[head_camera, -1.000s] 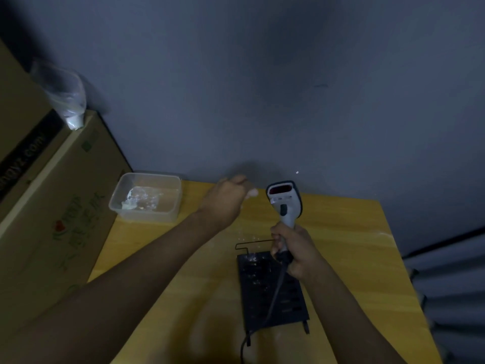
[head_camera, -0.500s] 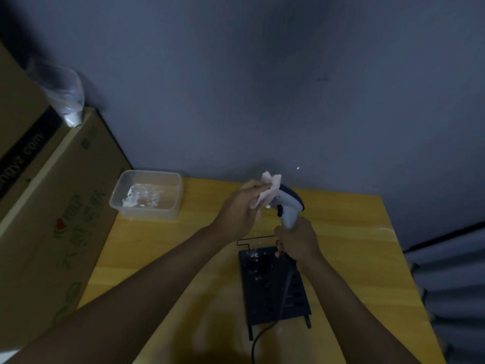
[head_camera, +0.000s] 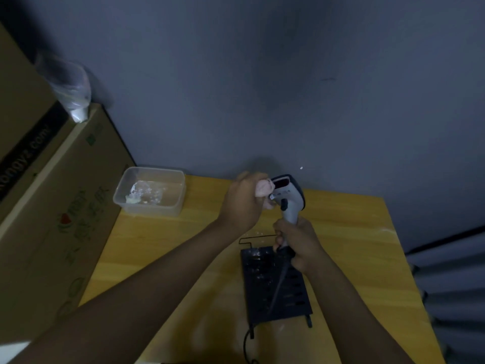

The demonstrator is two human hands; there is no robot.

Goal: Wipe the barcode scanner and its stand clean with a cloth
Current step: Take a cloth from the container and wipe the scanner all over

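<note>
My right hand (head_camera: 299, 244) grips the handle of a grey and black barcode scanner (head_camera: 287, 198), held upright above the table with its red window facing left. My left hand (head_camera: 242, 203) is closed around a small pink cloth (head_camera: 263, 189), which presses against the left side of the scanner's head. The black perforated stand (head_camera: 275, 285) lies flat on the yellow wooden table (head_camera: 354, 258) below my hands, with white specks near its far end. The scanner's black cable (head_camera: 278, 285) runs down across the stand.
A clear plastic container (head_camera: 151, 190) with something pale inside sits at the table's back left corner. Large cardboard boxes (head_camera: 60, 206) stand along the left, with a plastic bag (head_camera: 70, 93) on top. A grey wall is behind.
The scanner's head has turned, so its red window shows again. My left hand with the cloth has shifted to the left side of the head.
</note>
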